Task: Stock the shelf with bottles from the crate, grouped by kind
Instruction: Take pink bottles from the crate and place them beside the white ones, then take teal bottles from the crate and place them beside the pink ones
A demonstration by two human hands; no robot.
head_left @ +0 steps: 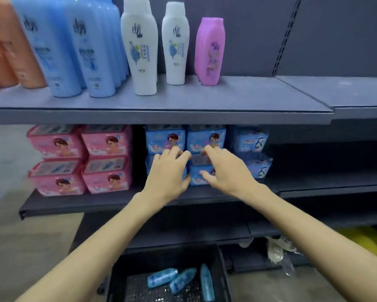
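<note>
Both hands reach to the stacked blue packs [206, 138] on the lower shelf [78, 203]: the left hand [169, 173] with fingers spread and straight against the stack, the right hand [226, 168] likewise extended, though whether its thumb pinches a pack is unclear. Three blue bottles [181, 280] lie in the black crate [223, 271] below. On the upper shelf [226, 99] stand orange, blue, white and pink bottles [209, 51].
</note>
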